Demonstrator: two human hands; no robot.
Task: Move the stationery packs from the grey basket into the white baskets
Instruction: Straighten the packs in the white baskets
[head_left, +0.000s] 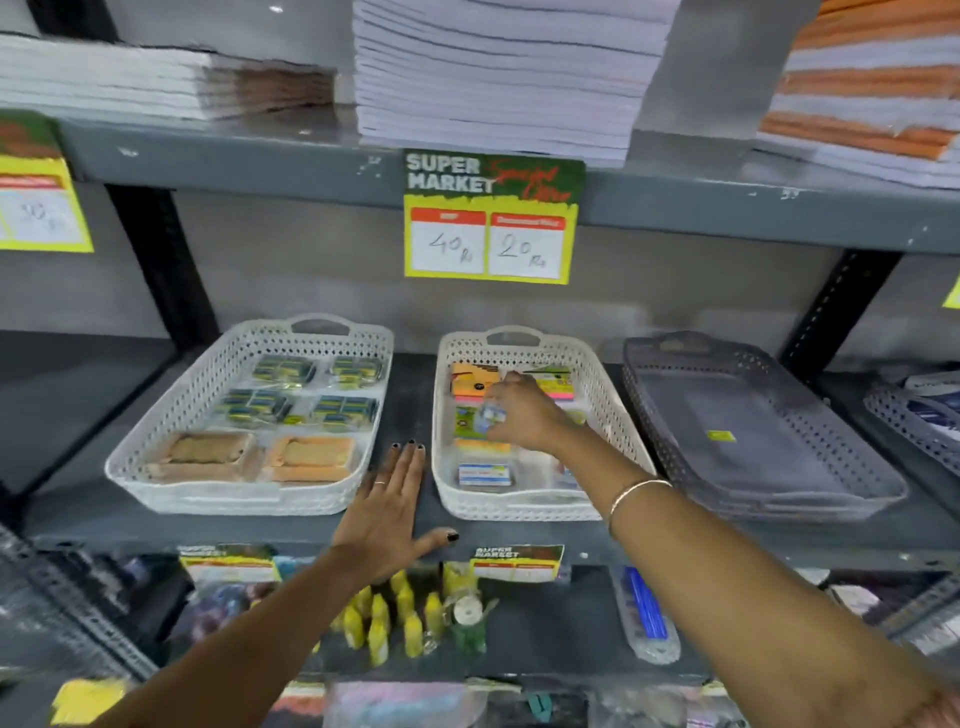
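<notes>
Two white baskets filled, grey basket bare

Two hands reach over the shelf edge. The left hand (387, 506) lies flat and released on the shelf (410, 405), in the gap between the two white baskets. The right hand (522, 413) is inside the middle white basket (608, 395), fingers pinching a small clear stationery pack (491, 415) above coloured packs already lying there. The left white basket (171, 415) holds six packs: four dark ones with yellow, two tan ones in front. To the right, just beside the middle one, the grey basket (769, 431) shows only a small yellow-green sticker (721, 436). Above, a price sign (491, 218) reads "SUPER MARKET", with "40" and "20" handwritten. Three paper stacks (498, 78) sit on the upper shelf.
</notes>
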